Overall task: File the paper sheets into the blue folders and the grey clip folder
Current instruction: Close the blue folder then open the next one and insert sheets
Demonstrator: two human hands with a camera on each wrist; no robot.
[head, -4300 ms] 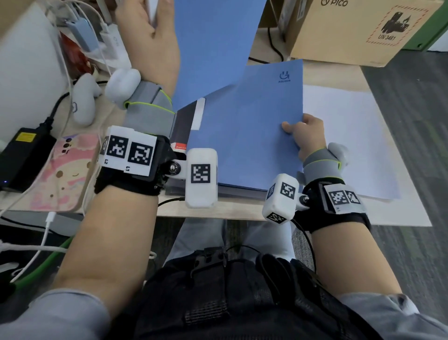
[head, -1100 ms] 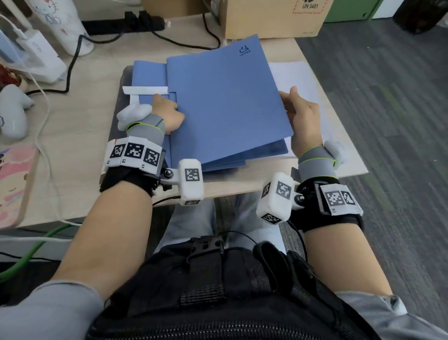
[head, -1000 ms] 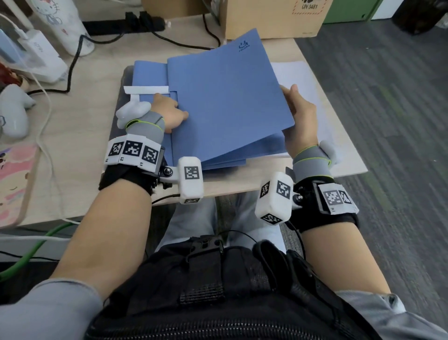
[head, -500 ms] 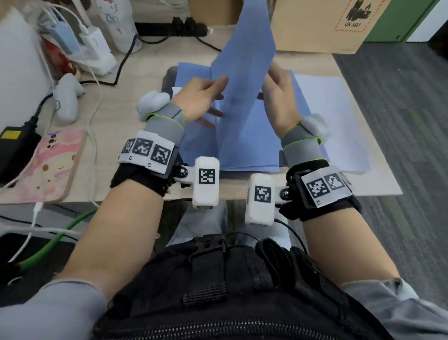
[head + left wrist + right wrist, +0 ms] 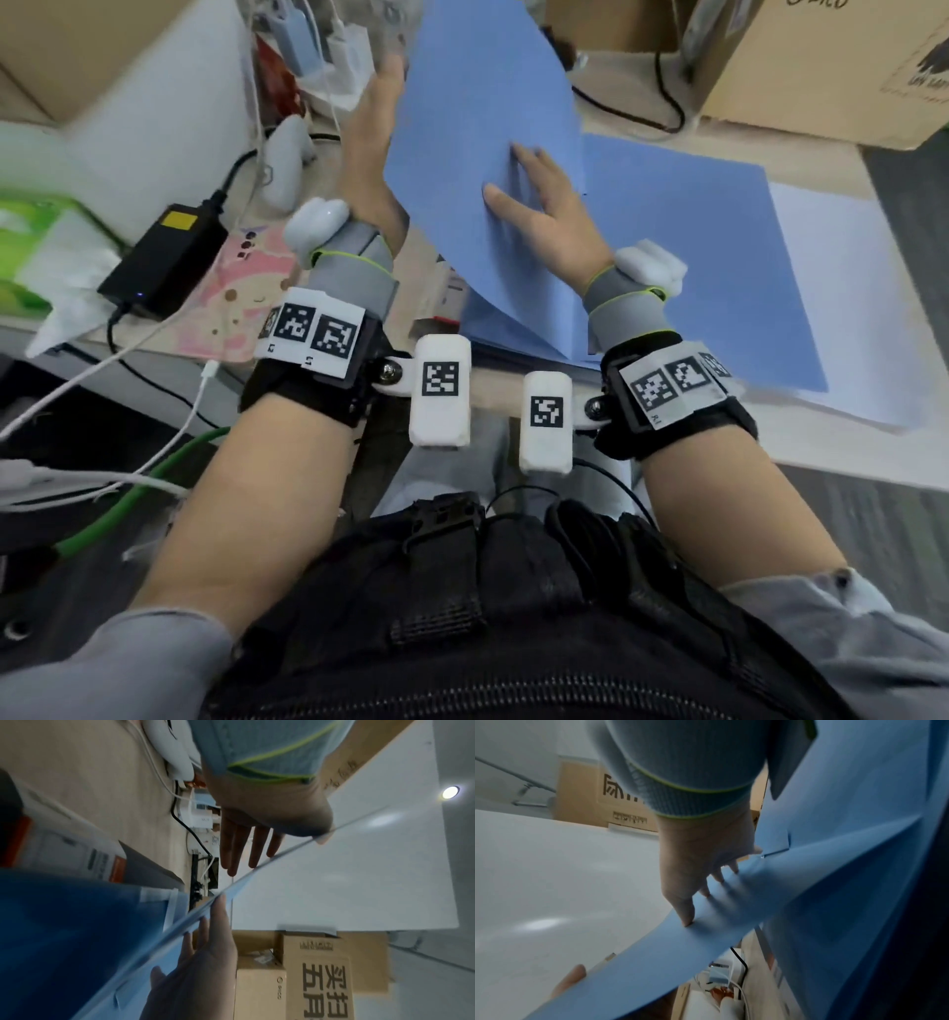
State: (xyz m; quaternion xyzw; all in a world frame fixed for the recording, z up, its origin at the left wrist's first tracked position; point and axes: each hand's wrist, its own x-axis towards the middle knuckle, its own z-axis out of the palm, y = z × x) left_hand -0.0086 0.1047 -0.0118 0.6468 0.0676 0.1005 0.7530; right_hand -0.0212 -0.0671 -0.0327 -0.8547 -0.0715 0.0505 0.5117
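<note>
Two hands flat, fingers straight, on raised blue folder cover (image 5: 477,154): my right hand (image 5: 547,226) above; my left hand (image 5: 367,139) beneath, its fingers seen only by left wrist view.

sleeves: grey | wrist cuffs: grey, green-edged | straps: black, white coded tags | apron: black

Your blue folder cover (image 5: 477,154) is raised and bowed, tilted up to the left off the stack, hinged at the near edge. Your left hand (image 5: 372,139) backs its far side with straight fingers; your right hand (image 5: 544,221) lies flat on its inner face. The blue folder base (image 5: 693,246) lies flat on the desk. White paper sheets (image 5: 842,288) lie flat under its right edge, sticking out rightward.
</note>
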